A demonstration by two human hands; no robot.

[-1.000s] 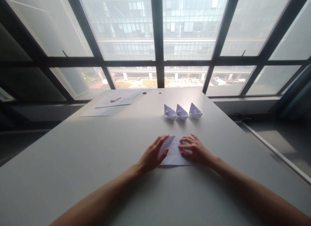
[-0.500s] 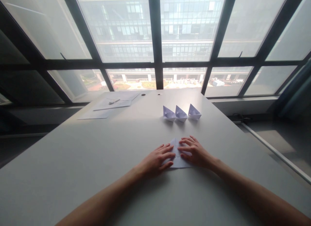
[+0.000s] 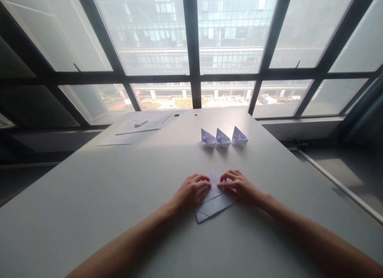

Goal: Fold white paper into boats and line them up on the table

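Observation:
A white sheet of folded paper (image 3: 213, 208), with a pointed top and a flat band along its bottom, lies slanted on the white table in front of me. My left hand (image 3: 195, 189) grips its left side with curled fingers, covering that edge. At the opposite side, my right hand (image 3: 239, 187) has its thumb and bent fingers closed on the paper. Both hands rest low at the tabletop. Beyond them stand three folded paper boats in a row: a left one (image 3: 208, 139), a middle one (image 3: 223, 139) and a right one (image 3: 239, 137).
Several flat white paper sheets (image 3: 115, 139) lie at the table's far left, with a small white object (image 3: 141, 123) on top. Two round holes pierce the far end of the table (image 3: 149, 166). Dark-framed windows (image 3: 194, 50) rise behind it.
The folded paper has turned, its lower left corner swinging toward me. My left hand's fingers have gone from lying flat to curled around its edge; the right fingers have bent inward.

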